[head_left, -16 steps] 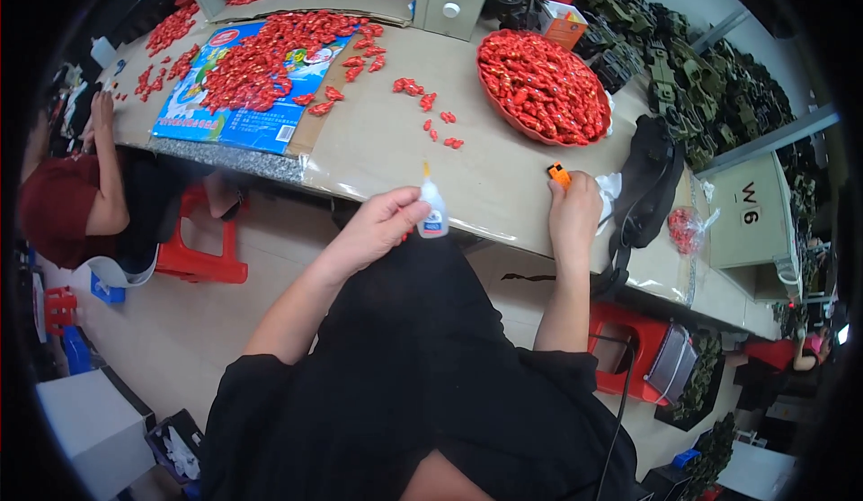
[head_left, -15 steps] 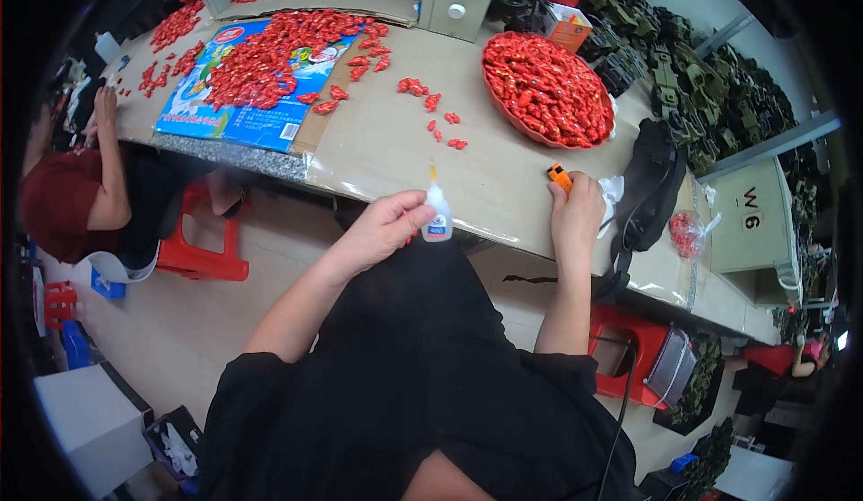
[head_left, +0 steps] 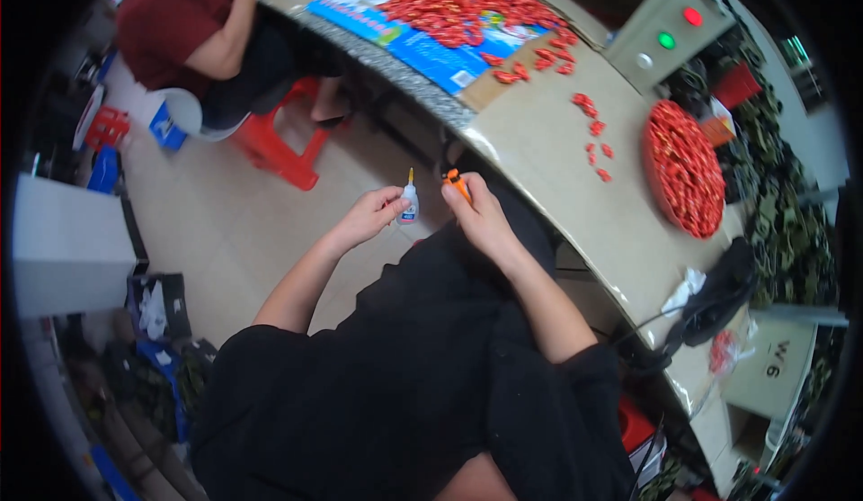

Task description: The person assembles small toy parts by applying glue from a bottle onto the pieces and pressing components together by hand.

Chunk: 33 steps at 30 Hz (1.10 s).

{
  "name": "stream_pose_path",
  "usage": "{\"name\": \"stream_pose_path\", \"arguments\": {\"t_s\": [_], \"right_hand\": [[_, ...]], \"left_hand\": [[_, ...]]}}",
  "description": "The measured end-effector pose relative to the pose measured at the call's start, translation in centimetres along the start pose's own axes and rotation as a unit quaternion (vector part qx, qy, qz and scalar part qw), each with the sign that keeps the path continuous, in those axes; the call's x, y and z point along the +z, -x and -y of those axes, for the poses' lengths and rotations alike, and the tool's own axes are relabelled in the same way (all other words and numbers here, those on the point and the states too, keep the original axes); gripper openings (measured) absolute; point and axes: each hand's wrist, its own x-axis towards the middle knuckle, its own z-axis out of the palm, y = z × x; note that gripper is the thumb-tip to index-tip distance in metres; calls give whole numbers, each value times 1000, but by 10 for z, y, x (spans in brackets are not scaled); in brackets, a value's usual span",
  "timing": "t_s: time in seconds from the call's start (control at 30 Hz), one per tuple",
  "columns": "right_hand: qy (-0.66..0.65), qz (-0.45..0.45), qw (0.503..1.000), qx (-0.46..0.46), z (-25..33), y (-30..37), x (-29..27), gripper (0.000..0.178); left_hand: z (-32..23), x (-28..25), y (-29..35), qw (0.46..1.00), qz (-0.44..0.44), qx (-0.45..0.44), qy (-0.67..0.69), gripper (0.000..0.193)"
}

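Upright in my left hand (head_left: 370,217) is a small white glue bottle (head_left: 409,204) with a thin yellowish nozzle, its fingers pinched round the side. Close beside it on the right, my right hand (head_left: 483,218) is closed on an orange lighter (head_left: 458,186) with a dark top end. Lighter and nozzle are near each other but apart. Both hands are above my lap, in front of the table's edge. Several small red pieces (head_left: 597,129) lie loose on the table nearby.
Across the table (head_left: 575,195) stands a red bowl (head_left: 659,197) heaped with red pieces. More pieces cover a blue printed cardboard sheet (head_left: 431,62). A co-worker in a dark red top (head_left: 171,29) sits at the left by a red stool (head_left: 292,146). A black bag (head_left: 719,294) lies at the right.
My right hand has left the tabletop with the lighter and come next to the glue bottle. The view has turned left, so the table appears farther right.
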Motion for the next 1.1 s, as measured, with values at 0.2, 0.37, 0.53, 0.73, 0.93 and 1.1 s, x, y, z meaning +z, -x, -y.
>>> {"name": "stream_pose_path", "arguments": {"t_s": [0.2, 0.37, 0.53, 0.73, 0.93, 1.1], "right_hand": [[256, -4, 966, 42, 12, -48, 46, 58], [344, -31, 936, 63, -2, -53, 58, 57], [376, -65, 924, 34, -9, -51, 62, 46], [403, -55, 913, 1, -15, -48, 64, 41], [423, -41, 905, -17, -21, -47, 66, 37], [425, -32, 904, -23, -20, -46, 66, 35]], "left_hand": [[44, -8, 19, 999, -36, -30, 4, 24], [59, 1, 25, 998, -42, -29, 28, 23], [77, 8, 24, 998, -42, -14, 42, 23], [74, 11, 26, 998, -35, -11, 43, 21], [74, 13, 27, 997, -42, -30, 49, 23], [72, 13, 28, 999, -36, -9, 27, 24]]}}
